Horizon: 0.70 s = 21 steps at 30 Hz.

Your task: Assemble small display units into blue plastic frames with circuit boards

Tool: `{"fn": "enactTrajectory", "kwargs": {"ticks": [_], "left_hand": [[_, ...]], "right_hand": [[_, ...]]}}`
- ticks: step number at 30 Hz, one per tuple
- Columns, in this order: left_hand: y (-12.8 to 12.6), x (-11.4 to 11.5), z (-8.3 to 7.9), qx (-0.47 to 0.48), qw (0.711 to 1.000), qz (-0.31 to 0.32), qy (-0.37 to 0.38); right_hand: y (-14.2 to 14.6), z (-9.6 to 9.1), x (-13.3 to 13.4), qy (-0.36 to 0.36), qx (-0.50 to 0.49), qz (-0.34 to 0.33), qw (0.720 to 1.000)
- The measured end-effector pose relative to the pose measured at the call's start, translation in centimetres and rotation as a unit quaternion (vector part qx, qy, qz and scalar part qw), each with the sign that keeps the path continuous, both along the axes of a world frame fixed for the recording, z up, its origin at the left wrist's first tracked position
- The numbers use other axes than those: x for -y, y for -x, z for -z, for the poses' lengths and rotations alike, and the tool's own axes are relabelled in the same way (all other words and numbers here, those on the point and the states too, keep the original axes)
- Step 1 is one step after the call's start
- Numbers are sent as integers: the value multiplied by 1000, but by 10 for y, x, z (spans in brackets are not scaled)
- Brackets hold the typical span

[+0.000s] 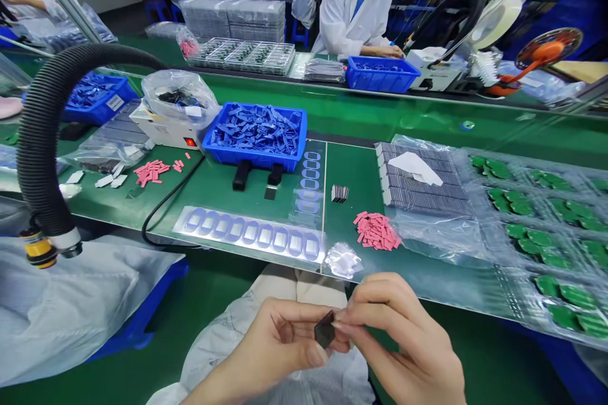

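Both hands are closest, over a lap in a white cover: the left hand (268,348) and the right hand (403,342) pinch a small dark six-sided piece (325,330) between them, thumb and fingertips closed on its edges, held up off the green bench (475,133)

Left to right, a black ribbed hose (40,133) curves down past a few pink strips (151,172). A blue crate (251,157) is heaped with blue pieces, and a clear strip of blue oval rings (249,237) lies in front of it, with every oval filled as far as can be seen. A short stack of black pieces (340,193) stands near a loose pink pile (375,231). Beyond, rows of grey pieces (422,193) lie packed on a plastic bag under a white paper, and green pieces (546,234) fill clear trays at the right edge. So far only that short stack looks sorted, while the crate and the pink pile look full and loose
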State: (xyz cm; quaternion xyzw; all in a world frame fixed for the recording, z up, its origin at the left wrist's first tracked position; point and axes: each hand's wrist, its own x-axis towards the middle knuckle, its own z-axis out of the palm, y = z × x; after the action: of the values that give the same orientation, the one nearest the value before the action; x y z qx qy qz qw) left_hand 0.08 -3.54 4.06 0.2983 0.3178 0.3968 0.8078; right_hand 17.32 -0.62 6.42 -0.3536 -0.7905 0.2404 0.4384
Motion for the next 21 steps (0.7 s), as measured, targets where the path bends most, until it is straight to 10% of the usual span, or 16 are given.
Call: {"fn": "enactTrajectory", "kwargs": {"ticks": [21], "left_hand": [[3,5,-2,-92,994,18,-59]], "right_hand": [[-3,5,0,48,-13,-28,998]]}}
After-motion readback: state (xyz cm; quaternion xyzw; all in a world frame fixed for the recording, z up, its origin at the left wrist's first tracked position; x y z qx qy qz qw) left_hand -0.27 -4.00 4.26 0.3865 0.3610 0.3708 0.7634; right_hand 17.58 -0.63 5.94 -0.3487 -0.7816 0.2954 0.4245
